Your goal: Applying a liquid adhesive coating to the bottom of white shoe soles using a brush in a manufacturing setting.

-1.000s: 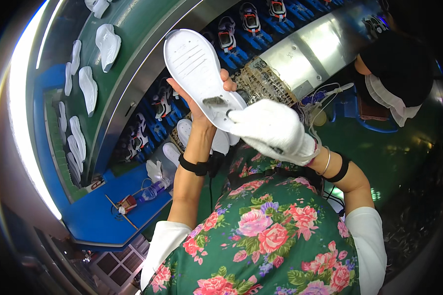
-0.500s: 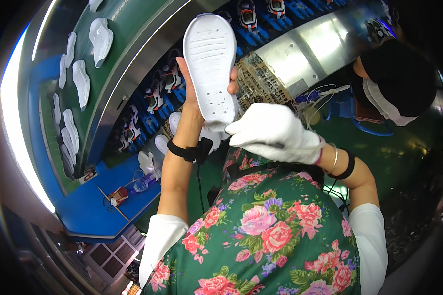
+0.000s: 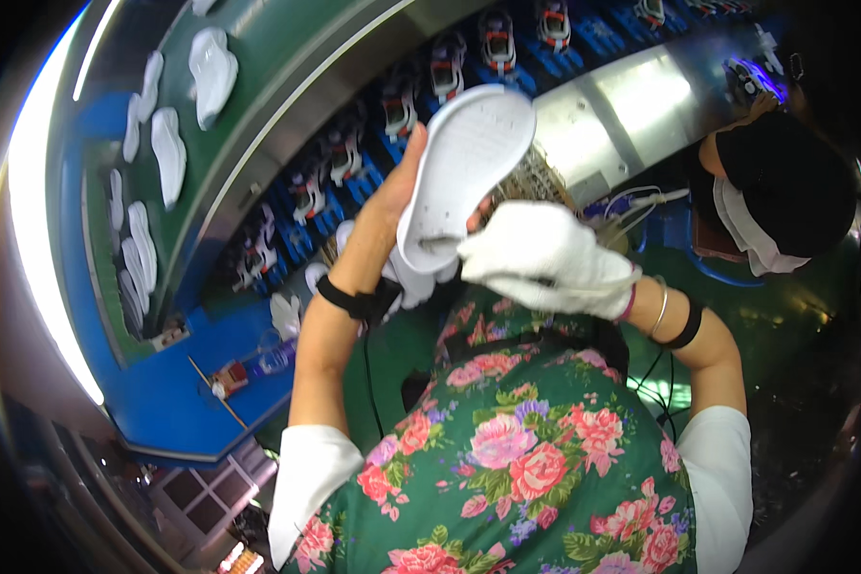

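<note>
White sole raised before a row of shoes, gloved fingertips at its near end.

The left hand's grip is clamped around the sole, most of its fingers hidden behind; the right hand's grip is together at the rim, though whether it pinches anything cannot be told, and a dark patch there is blurred. The sole blocks part of the shoes on blue racks and a tape-covered block. More white pieces lie on a green belt; a bottle rests on the blue tabletop. The glove is knitted, the sole smooth, waisted and raised-edged.
</note>
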`<control>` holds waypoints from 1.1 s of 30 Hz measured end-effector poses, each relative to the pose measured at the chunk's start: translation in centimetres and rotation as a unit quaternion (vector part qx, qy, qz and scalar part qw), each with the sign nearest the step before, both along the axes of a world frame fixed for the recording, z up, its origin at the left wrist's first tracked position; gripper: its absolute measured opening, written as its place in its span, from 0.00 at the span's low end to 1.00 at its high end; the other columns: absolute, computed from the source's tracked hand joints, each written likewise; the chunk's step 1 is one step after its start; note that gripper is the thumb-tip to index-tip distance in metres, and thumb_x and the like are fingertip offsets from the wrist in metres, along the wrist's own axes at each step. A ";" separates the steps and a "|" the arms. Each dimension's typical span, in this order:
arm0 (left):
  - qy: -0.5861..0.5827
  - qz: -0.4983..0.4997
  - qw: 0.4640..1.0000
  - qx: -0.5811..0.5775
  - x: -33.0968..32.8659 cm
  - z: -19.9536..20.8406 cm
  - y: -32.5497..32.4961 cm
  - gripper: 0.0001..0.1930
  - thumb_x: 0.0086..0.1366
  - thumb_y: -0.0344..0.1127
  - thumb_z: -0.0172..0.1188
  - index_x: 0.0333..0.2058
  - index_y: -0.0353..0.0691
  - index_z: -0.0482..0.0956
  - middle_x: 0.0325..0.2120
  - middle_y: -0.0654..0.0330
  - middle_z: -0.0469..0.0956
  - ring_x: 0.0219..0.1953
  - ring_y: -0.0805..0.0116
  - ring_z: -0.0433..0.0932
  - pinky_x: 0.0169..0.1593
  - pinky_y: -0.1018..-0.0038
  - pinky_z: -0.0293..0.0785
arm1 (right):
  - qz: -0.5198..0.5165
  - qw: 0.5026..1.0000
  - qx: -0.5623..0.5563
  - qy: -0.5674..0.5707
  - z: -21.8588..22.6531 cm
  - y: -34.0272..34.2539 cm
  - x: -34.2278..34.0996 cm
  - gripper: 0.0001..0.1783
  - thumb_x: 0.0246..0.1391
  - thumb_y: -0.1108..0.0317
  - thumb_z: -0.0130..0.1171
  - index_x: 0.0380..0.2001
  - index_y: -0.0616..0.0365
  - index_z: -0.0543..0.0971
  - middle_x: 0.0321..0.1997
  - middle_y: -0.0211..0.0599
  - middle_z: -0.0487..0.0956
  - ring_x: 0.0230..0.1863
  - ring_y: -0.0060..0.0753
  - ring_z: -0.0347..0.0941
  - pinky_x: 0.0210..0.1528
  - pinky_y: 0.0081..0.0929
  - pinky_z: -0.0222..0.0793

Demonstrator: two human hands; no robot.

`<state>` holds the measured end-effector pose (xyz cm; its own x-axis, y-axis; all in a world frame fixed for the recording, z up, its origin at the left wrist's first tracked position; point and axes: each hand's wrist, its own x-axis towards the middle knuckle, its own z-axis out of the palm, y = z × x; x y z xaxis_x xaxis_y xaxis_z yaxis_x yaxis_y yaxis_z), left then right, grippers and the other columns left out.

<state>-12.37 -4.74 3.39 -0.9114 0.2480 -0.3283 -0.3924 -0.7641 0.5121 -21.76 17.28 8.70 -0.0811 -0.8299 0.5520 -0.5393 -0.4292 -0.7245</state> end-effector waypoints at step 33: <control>0.004 0.242 0.964 0.111 3.0 -1.7 8.4 0.41 0.65 0.61 0.51 0.68 0.38 0.59 0.64 0.44 0.67 0.64 0.46 0.67 0.69 0.51 0.61 | -0.266 0.952 -0.124 -0.091 -2.5 2.5 -0.9 0.13 0.44 0.74 0.70 0.37 0.58 0.84 0.38 0.38 0.85 0.33 0.39 0.80 0.37 0.32 0.77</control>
